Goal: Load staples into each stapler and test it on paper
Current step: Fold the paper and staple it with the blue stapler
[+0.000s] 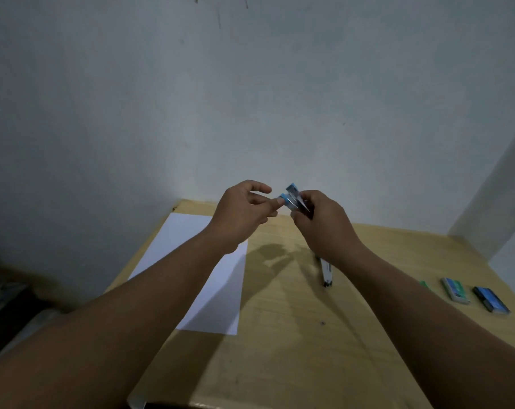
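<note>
We hold a small blue-and-silver stapler (293,197) in the air above the far edge of the light wooden table (294,335), between both hands. Our right hand (324,222) curls its fingers round the dark rear end of the stapler, gripping it. Our left hand (244,211) pinches the blue front tip of the stapler with thumb and a finger, while the index finger extends loosely above. The stapler appears hinged open, with a blue part tilted upward and thin metal rails showing below it; finer detail is too blurred to tell.

A white rectangular sheet of paper (217,293) lies flat on the left part of the table, partly under our left forearm. A slim silver-and-black stapler (326,271) lies on the table just beside our right wrist. Near the right edge lie a small green-and-white box (455,290) and a dark blue box (491,299), side by side but apart. A grey wall (250,98) stands behind the table.
</note>
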